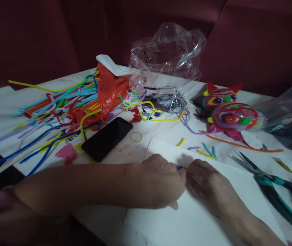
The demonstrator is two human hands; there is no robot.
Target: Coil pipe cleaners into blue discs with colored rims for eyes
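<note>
Both of my hands meet over a white paper sheet (161,222). My left hand (161,181) is closed with its fingers curled under, and its back faces me. A small purple piece (178,167) peeks out between the hands, at the left hand's grip; most of it is covered. Beside it, my right hand (210,184) is closed too, its fingertips pressed together close to the left hand. What lies inside the right hand's fingers is hidden. Short cut pieces of yellow, purple and blue pipe cleaner (206,153) lie just beyond the hands.
Teal-handled pliers (261,177) lie open at right. A black phone (107,138) rests left of the paper, near many pipe cleaners (66,102) and a red bag (110,89). Behind are a clear plastic bag (169,51) and two decorated fish-like balls (238,118).
</note>
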